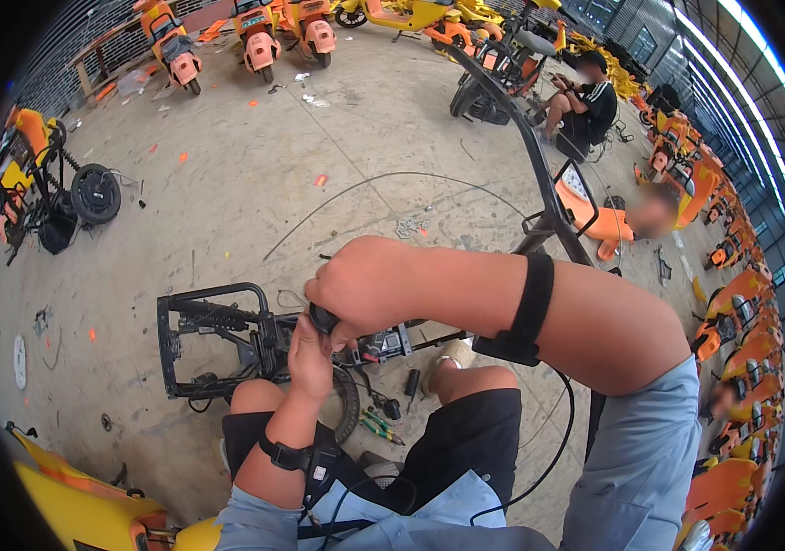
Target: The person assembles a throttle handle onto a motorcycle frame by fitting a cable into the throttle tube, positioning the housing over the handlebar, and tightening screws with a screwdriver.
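My right hand [362,282] reaches across from the right, its fingers closed on a small black rounded part [324,320]. From below, my left hand [308,360] pinches the same part with its fingertips, so the two hands meet. The part's exact kind is mostly hidden by my fingers. Beside them a thin wire loop [291,298] sticks out to the left. A long thin cable [392,174] arcs over the floor beyond my hands. Under and left of my hands lies a bare black scooter frame [165,342] with a shock absorber [213,312] and a wheel [349,404].
Green-handled pliers [380,425] and a black cylindrical part [413,382] lie by my feet. A black tube [539,170] rises at right. A yellow body panel [80,500] is at lower left. A person [594,106] sits at far right; orange scooters [259,41] stand around.
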Motion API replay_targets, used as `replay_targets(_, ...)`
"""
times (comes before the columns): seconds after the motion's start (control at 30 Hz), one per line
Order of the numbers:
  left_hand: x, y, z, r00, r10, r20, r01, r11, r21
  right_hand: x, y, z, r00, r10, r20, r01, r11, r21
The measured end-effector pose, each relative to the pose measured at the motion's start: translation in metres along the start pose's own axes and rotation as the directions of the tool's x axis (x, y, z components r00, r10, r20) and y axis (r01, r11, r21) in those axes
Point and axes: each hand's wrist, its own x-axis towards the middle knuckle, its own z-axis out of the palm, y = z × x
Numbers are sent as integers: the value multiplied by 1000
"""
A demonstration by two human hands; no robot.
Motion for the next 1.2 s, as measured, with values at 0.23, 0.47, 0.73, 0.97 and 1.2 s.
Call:
replay_targets(0.23,-5,8,20,994,-103,-40,99,991,-86,0,-4,0,999,7,42,-8,1000,18)
replay_targets(0.47,-3,16,14,971,-235,-43,227,965,-130,0,-4,1,1000,-8,27,8,1000,6)
replay_targets(0.73,-2,12,5,964,-252,-82,243,964,-109,-1,8,9,995,-79,-66,71,990,-118)
replay_targets(0.97,4,15,9,990,-97,-105,90,994,-69,1,11,21,959,-168,-229,114,966,-231)
replay_targets(1.2,5,5,3,994,-81,-70,75,993,-86,0,13,22,973,-124,-193,89,980,-178)
